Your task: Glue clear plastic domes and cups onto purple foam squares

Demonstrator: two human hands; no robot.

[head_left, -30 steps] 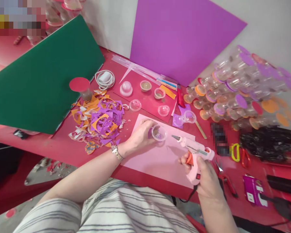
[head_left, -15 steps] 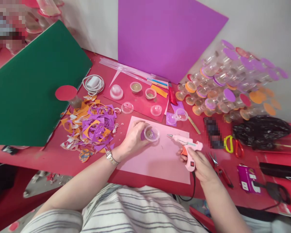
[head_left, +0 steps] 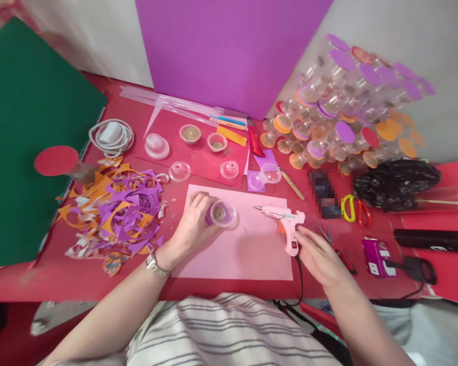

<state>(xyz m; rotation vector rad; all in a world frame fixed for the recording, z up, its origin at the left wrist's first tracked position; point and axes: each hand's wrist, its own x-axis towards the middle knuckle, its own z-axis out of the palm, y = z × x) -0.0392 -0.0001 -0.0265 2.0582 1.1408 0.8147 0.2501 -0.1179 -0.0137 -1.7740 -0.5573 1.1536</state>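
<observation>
My left hand [head_left: 196,222] is closed round a clear plastic cup [head_left: 222,213] with purple at its side, over a light pink sheet [head_left: 244,259]. The cup's round mouth tilts toward me. To the right, a pink hot glue gun [head_left: 284,219] with an orange trigger points its nozzle at the cup. Beside its handle is my right hand [head_left: 316,252], fingers stretched out and loosely apart, the fingertips close to the grip but not wrapped round it. The gun's black cord [head_left: 301,277] runs down past the table edge.
Purple and orange foam scraps [head_left: 127,203] pile up at the left, near a green board [head_left: 26,142]. Clear cups and domes [head_left: 190,133] stand behind. Joined clear cups with coloured discs [head_left: 339,107] are stacked at right, with pliers [head_left: 341,254] and scissors [head_left: 362,213] in front.
My right hand has loosened its hold on the glue gun, its fingers leaving the trigger and straightening. The left hand still holds the cup. The whole view has shifted.
</observation>
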